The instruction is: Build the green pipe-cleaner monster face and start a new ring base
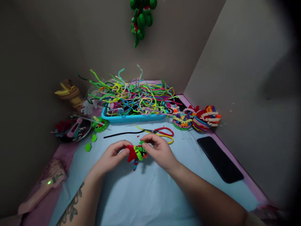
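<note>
A small pipe-cleaner figure point(135, 153), red with a green coil and a striped tail, is held just above the pale blue table cover point(145, 194). My left hand point(113, 155) pinches its red end from the left. My right hand point(157, 147) grips the green coiled part from the right, fingers curled. Red-handled scissors point(162, 131) and a black pipe cleaner point(119, 135) lie just beyond my hands.
A blue tray point(131, 118) heaped with many coloured pipe cleaners stands at the back. Finished colourful coiled pieces point(197, 119) lie at the right. A black phone point(219, 158) rests near the right edge. A dark bowl point(72, 128) and a glue gun point(44, 185) sit left.
</note>
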`<state>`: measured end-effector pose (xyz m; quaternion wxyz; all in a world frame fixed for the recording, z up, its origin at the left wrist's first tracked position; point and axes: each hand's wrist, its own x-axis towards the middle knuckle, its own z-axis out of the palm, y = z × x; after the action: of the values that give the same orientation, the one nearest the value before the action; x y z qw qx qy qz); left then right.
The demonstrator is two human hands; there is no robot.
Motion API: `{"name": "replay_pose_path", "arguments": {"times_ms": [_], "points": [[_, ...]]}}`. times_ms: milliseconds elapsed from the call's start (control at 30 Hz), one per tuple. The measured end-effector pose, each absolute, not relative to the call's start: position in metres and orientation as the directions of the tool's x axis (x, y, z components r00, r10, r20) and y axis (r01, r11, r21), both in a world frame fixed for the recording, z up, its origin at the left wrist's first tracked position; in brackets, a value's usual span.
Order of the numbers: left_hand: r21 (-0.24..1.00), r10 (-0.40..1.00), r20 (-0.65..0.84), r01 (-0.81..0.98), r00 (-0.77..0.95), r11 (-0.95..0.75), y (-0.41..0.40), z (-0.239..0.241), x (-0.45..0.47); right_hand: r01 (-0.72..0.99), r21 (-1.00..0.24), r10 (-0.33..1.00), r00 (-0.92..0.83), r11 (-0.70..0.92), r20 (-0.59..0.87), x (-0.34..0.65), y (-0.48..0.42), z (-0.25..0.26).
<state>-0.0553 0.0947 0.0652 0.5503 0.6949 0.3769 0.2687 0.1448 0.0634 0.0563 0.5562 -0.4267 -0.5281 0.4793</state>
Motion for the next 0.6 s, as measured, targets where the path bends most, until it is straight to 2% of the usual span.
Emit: {"name": "replay_pose_path", "arguments": {"times_ms": [300,600], "points": [[0.868,0.741,0.115,0.296,0.661,-0.399,0.092,0.078,-0.062,0.029,-0.994,0.988,-0.123,0.102,0.098,0.145,0.062,0.059],[0.854,0.723,0.131,0.292,0.679,-0.43,0.094,0.079,-0.065,0.099,-0.994,0.976,-0.215,0.046,0.023,0.143,0.06,0.067]]}}
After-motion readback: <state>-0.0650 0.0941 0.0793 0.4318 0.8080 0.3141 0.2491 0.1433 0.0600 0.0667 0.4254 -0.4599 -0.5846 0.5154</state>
